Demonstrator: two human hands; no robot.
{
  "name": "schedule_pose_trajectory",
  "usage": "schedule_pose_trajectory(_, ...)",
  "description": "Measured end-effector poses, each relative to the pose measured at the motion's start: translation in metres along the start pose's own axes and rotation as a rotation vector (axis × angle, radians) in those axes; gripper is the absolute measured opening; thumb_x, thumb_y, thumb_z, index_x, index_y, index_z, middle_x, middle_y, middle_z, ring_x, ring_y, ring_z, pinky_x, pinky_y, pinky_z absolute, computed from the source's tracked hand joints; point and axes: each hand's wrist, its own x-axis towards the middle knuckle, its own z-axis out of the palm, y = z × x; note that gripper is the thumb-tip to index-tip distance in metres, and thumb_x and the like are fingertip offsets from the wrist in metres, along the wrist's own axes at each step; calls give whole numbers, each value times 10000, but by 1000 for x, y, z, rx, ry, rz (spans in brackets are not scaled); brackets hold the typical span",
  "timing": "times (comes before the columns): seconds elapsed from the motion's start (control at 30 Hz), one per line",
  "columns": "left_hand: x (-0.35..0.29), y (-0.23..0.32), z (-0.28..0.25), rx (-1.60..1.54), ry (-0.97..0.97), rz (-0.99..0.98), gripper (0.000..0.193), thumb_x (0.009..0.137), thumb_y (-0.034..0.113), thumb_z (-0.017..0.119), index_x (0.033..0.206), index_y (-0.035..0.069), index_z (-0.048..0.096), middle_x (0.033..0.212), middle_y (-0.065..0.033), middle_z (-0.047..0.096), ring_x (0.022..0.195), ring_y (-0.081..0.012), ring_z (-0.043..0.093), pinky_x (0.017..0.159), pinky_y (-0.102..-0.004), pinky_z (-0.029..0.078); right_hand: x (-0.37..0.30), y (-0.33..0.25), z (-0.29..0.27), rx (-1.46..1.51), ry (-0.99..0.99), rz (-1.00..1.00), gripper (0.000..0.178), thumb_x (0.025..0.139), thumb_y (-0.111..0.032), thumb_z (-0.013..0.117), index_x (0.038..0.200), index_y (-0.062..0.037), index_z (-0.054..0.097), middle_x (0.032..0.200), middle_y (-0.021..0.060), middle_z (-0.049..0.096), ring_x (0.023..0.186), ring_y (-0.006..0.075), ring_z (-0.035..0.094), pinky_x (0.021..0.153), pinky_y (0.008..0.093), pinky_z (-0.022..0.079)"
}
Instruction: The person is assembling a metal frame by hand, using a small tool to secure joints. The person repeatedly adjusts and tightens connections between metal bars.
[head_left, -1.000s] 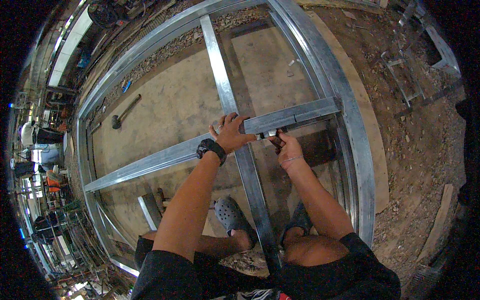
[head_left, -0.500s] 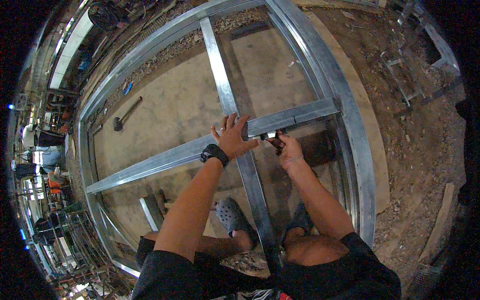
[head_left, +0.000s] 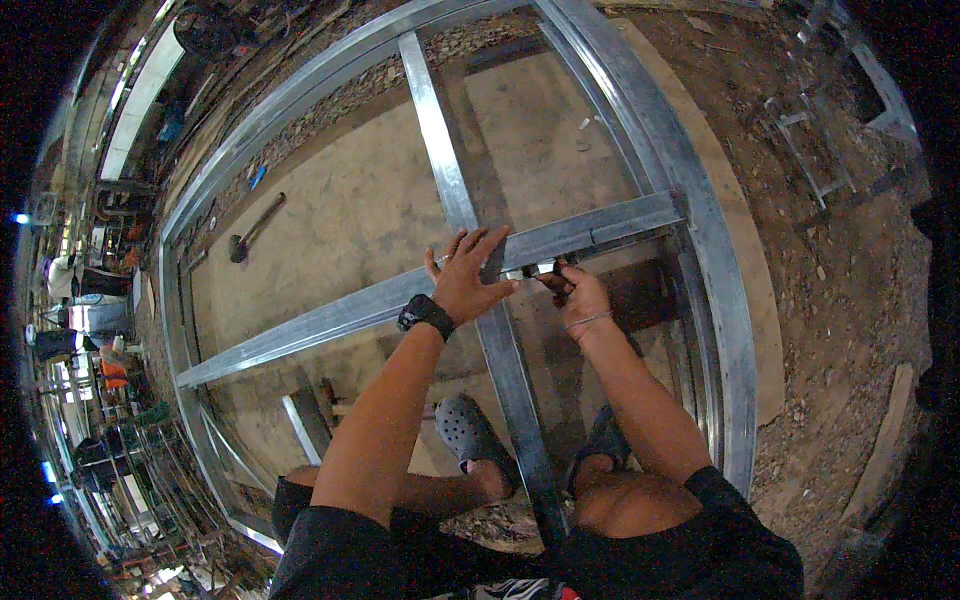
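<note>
My left hand [head_left: 466,280], with a black watch at its wrist, lies with fingers spread over the crossing of two shiny metal bars. The long crossbar [head_left: 330,325] runs from the frame's left side to its right side. Another bar [head_left: 430,115] crosses it under my palm. Just right of that crossing, my right hand [head_left: 585,302] is closed around a small dark tool with a shiny metal part [head_left: 545,268], held against the near edge of the crossbar. My fingers hide much of the tool, so its exact kind does not show.
A large metal frame [head_left: 735,330] surrounds me; my feet in grey clogs [head_left: 466,428] stand inside it. A hammer [head_left: 255,230] lies on the board to the left, near a blue object [head_left: 258,177]. At the right, a wooden strip [head_left: 880,445] rests on the dirt.
Both hands stay at the crossing, with hardly any movement. The left fingers have shifted slightly to the right along the bar. The view has moved a little.
</note>
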Motion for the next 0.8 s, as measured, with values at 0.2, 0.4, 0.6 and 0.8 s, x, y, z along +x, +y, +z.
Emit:
schedule_pose_trajectory(0.2,-6,-8,0,4,17,-27,903,745,559,790,1538,327,426,1560,-89,449,1515,-334,283,1155,-688,-57,-24,-5,24,48,-49,39,197,977,-288,587,1136,-192,653,943,35,762,818,166,681,699,339,413)
schedule_pose_trajectory(0.4,-6,-6,-1,-19,19,-22,882,754,544,785,1531,312,440,1532,-126,469,1506,-355,290,1156,-677,-71,-33,-13,26,124,-56,87,187,968,-274,589,1122,-188,651,919,35,725,843,196,676,714,351,424)
schedule_pose_trajectory(0.6,-7,-9,-1,-34,8,-26,906,742,549,789,1539,314,430,1531,-124,471,1509,-357,280,1155,-665,-97,-37,-20,29,78,32,108,183,961,-254,576,1116,-186,647,896,33,701,822,208,646,700,367,442)
schedule_pose_trajectory(0.8,-7,-10,-1,-35,19,-16,908,735,542,797,1537,323,432,1533,-125,471,1510,-362,279,1159,-664,-85,-33,-19,24,163,-46,163,143,975,-245,557,1082,-180,626,853,27,676,801,227,634,694,395,464)
